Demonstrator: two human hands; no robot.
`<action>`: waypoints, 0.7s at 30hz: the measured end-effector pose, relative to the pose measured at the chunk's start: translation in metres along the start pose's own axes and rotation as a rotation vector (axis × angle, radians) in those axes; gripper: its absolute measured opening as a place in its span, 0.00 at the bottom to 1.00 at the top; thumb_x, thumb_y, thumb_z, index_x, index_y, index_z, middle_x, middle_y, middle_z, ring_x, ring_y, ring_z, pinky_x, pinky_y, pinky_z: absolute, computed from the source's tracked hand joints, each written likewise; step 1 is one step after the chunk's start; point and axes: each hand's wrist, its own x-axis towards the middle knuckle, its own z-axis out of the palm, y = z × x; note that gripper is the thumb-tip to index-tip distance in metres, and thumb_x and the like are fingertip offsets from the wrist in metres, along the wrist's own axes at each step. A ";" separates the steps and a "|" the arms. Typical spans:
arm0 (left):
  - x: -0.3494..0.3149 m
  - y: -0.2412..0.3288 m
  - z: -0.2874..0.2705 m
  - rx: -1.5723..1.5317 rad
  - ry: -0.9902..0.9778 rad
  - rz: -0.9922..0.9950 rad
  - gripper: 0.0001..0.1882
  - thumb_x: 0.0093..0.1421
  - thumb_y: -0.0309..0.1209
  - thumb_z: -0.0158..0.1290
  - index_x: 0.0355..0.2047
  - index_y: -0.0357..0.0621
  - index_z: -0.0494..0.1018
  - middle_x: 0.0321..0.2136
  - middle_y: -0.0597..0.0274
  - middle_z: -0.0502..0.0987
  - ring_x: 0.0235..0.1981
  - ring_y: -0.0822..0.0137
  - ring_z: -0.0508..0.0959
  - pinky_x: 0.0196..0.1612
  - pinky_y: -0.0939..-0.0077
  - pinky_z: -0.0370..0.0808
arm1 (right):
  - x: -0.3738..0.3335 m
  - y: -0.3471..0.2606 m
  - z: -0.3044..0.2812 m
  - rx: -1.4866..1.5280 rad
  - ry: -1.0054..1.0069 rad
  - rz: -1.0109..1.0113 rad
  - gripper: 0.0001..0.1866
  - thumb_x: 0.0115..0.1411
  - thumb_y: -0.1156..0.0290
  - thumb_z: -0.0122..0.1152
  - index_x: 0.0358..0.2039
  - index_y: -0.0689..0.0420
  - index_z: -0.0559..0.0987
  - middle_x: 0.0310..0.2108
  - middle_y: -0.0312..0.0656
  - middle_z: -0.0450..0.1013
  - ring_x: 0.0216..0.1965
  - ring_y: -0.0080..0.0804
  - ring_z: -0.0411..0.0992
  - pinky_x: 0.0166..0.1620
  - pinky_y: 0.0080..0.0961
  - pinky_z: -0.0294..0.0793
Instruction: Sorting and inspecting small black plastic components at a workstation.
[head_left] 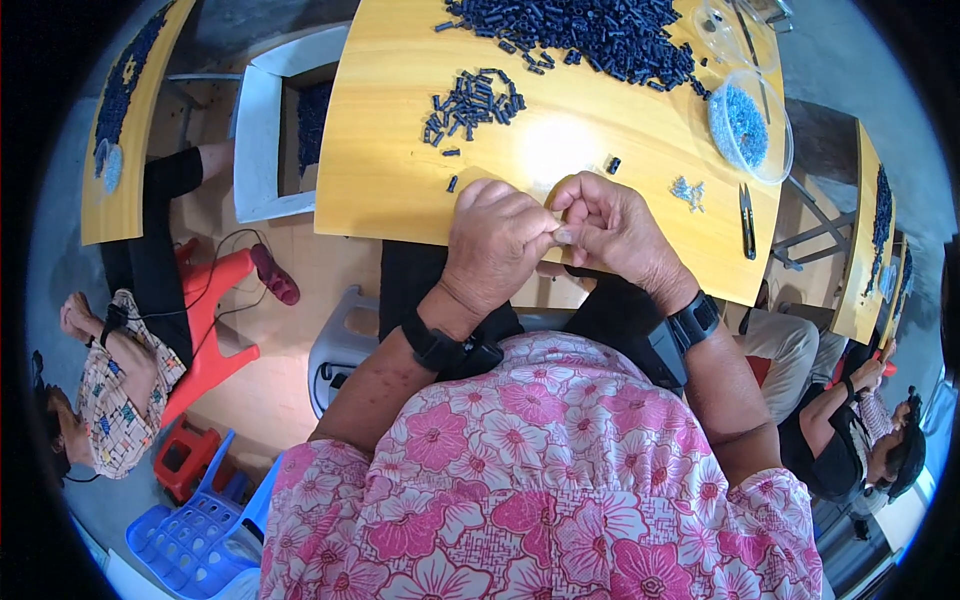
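Note:
My left hand (497,238) and my right hand (618,232) meet over the near edge of the yellow table (380,190). The fingertips of both are pinched together. Whatever sits between them is too small and covered to make out. Close to my left hand lies a single small black tubular part (452,184). Another black part (613,165) lies just beyond my right hand. To the right of that hand are a few small clear pieces (688,194) and a pair of dark tweezers (747,222).
Farther off are a small pile of black parts (470,106) and a large heap (590,35). A clear round tub (742,128) of light-blue pieces stands at the right edge. Left of the table is a white open box (276,208). Other people sit at both sides.

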 end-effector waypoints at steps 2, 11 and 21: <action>0.001 0.000 0.000 0.043 0.038 0.025 0.06 0.45 0.32 0.61 0.20 0.50 0.74 0.19 0.66 0.73 0.27 0.62 0.72 0.39 0.67 0.66 | 0.001 -0.003 0.000 -0.027 0.001 0.006 0.09 0.55 0.80 0.59 0.37 0.60 0.71 0.21 0.34 0.69 0.20 0.18 0.70 0.22 0.16 0.70; 0.002 -0.001 -0.002 0.026 -0.014 0.015 0.04 0.47 0.32 0.57 0.21 0.50 0.73 0.20 0.68 0.71 0.29 0.63 0.71 0.42 0.65 0.65 | 0.004 -0.006 0.000 -0.049 -0.011 0.038 0.08 0.55 0.81 0.59 0.36 0.61 0.72 0.20 0.34 0.69 0.19 0.18 0.71 0.21 0.16 0.71; 0.004 0.003 -0.003 0.006 0.032 0.033 0.04 0.46 0.31 0.58 0.21 0.49 0.74 0.20 0.66 0.73 0.29 0.62 0.71 0.41 0.65 0.66 | -0.006 0.008 -0.005 0.117 0.023 -0.068 0.11 0.55 0.80 0.61 0.39 0.60 0.74 0.24 0.32 0.70 0.22 0.16 0.70 0.26 0.13 0.71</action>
